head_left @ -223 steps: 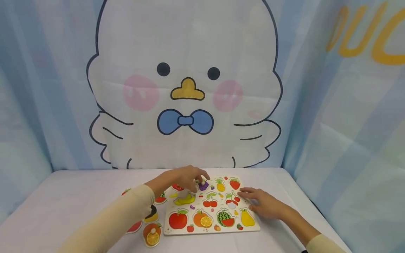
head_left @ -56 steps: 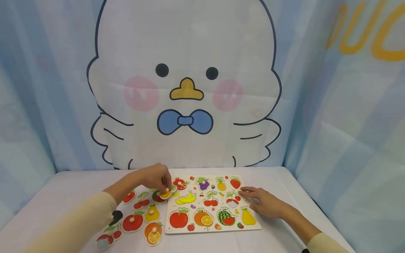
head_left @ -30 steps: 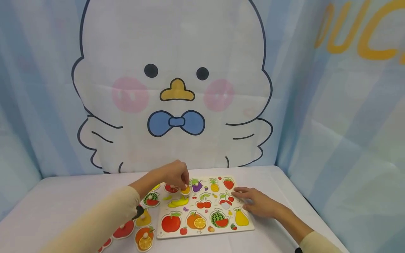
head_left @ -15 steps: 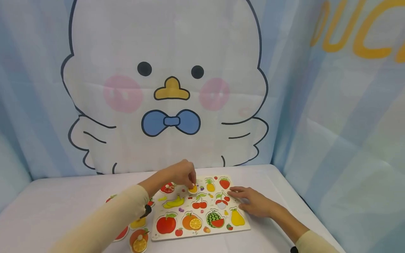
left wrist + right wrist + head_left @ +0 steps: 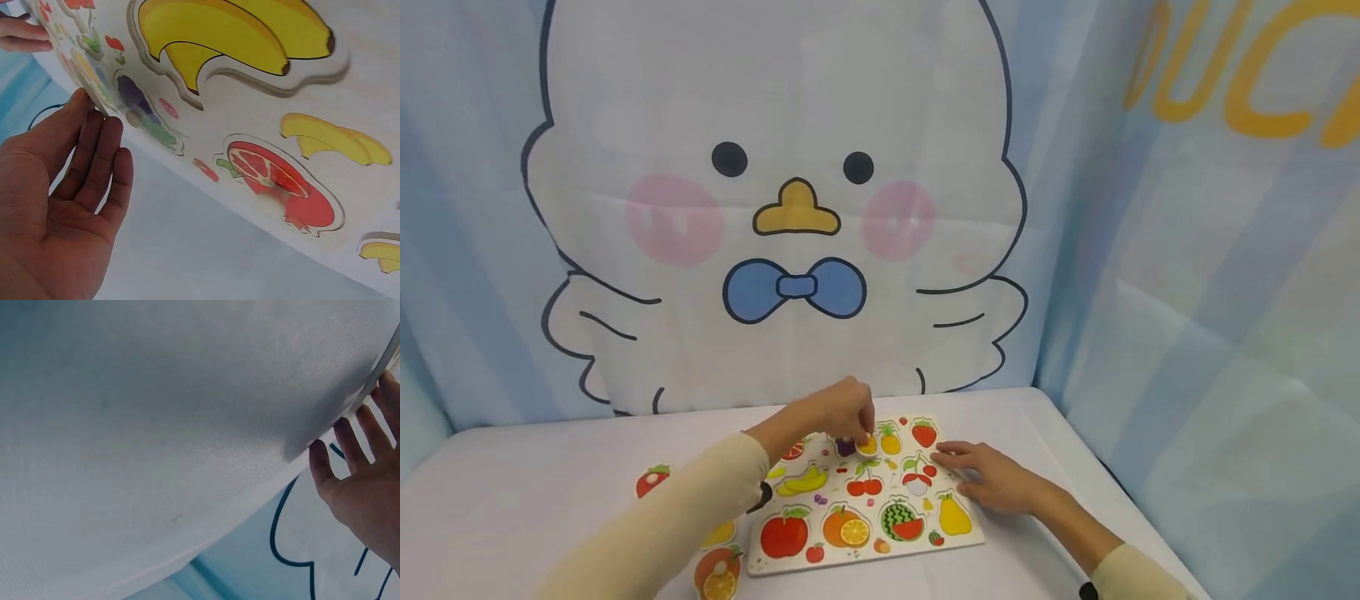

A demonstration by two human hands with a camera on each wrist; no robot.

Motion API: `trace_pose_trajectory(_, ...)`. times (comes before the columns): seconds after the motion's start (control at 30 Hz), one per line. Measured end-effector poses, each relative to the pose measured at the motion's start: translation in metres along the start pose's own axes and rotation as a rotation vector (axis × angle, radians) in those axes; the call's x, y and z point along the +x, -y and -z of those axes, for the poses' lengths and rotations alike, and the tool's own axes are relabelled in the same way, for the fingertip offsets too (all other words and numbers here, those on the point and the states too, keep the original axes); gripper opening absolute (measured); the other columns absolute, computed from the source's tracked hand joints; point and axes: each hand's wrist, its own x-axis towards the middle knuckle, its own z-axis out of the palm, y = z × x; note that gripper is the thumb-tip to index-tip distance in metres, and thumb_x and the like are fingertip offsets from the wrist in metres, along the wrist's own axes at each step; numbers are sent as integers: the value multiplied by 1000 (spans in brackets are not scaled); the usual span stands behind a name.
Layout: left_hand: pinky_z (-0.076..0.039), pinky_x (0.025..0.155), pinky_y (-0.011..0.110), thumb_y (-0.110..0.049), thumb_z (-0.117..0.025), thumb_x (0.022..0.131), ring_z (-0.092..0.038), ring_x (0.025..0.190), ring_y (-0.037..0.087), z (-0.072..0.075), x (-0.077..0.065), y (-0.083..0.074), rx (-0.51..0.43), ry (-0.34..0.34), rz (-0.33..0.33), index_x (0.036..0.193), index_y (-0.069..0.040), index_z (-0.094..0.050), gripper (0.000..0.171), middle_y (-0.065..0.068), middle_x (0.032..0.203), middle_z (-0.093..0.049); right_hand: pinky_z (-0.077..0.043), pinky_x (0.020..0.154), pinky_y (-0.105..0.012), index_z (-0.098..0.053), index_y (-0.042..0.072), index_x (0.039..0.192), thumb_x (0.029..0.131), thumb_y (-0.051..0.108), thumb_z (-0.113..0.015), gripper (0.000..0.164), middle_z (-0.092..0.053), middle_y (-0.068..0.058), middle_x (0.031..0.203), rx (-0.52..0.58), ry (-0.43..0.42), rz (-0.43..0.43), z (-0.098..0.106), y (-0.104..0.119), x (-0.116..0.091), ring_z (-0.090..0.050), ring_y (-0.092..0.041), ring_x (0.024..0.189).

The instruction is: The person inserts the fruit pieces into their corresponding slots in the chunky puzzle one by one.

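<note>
Yellow piece point(image 5: 867, 446): over the puzzle board point(image 5: 835, 492), right beside the pineapple picture point(image 5: 891, 442)
Left hand point(image 5: 848, 410): thumb and fingers pretty much closed, pinching that piece
Right hand point(image 5: 996, 479): fingers spread and loose, just touching the board's right edge
Pomegranate piece point(image 5: 312, 209): sitting in the board
Strawberry piece point(image 5: 652, 481): on the table point(image 5: 535, 500), left side

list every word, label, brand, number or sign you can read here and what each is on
"DUC": orange lettering on the right-hand fabric curtain; the D is squeezed by the slant, and the next letter is cut off at the head picture's edge, so unreadable.
No lettering can be read on the fruit puzzle board; its tiniest printed marks are too small to make out.
</note>
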Motion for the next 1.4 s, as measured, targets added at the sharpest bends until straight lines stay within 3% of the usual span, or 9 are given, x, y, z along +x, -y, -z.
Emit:
trace_pose_trajectory(0.87,-51,61,20,-21,-80,78,-60,67,10,-11,31,-22,72,-17,5,75,-19,-70,11,-6,75,-60,-31,106,-58,-50,21,140,91,12,-62,51,-40,-1,149,-7,9,-8,-1,1,-2,-40,-33,131)
trace_pose_trajectory(1.13,-52,62,21,-21,-80,78,-60,66,10,-14,33,-26,82,-18,33,80,-17,-71,10,-4,77,-61,-30,106,-59,-50,21,141,92,12,-62,51,-40,-1,150,0,7,-10,-1,0,-1,-39,-34,133)
trace_pose_trajectory(1.4,-52,62,20,-21,-80,79,-59,65,10,-18,36,-27,83,-32,14,82,-17,-70,11,-4,76,-60,-29,106,-60,-50,21,140,91,11,-62,51,-40,-1,149,8,9,-16,-1,4,-3,-40,-35,132)
